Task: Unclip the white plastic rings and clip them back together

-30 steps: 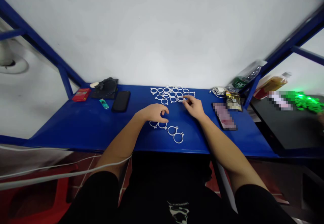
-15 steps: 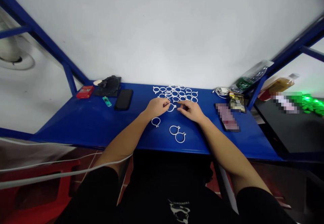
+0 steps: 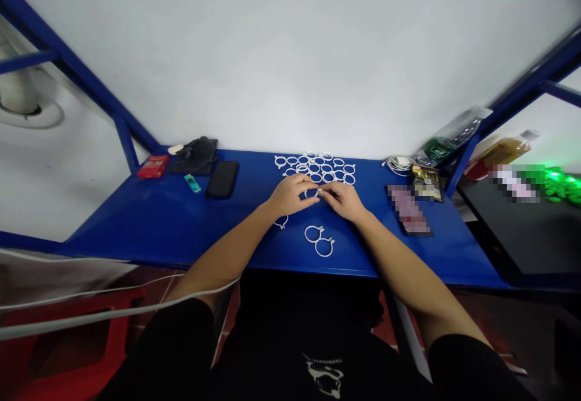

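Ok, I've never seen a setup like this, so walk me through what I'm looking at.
There is no machine here, just a person's two bare hands. The view comes from one camera worn on the head, looking forward and down, so the person's left hand shows at the left and the right hand at the right.

Between the fingers of both hands is one white ring; how firmly each grips it is too small to tell. Beyond them, on the blue table, lies a cluster of white rings. Nearer the person are two touching rings. To the left lies a red box; to the right, a white cable.
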`<act>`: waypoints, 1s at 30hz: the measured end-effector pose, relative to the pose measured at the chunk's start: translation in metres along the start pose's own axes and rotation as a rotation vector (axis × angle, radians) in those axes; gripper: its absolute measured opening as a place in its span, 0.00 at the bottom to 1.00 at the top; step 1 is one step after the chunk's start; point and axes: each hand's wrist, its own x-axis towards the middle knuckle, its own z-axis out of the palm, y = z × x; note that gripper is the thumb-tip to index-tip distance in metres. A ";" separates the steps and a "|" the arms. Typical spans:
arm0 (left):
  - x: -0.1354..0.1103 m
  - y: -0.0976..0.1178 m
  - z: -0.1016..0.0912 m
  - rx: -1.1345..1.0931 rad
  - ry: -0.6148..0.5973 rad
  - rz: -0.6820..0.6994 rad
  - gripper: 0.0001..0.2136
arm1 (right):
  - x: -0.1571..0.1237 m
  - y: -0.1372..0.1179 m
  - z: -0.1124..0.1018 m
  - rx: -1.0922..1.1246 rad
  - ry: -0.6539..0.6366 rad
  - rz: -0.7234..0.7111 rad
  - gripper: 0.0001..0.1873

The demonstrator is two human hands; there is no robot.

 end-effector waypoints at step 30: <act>0.001 -0.017 -0.048 -0.101 -0.527 -0.487 0.18 | 0.003 0.010 0.000 -0.119 0.380 0.087 0.13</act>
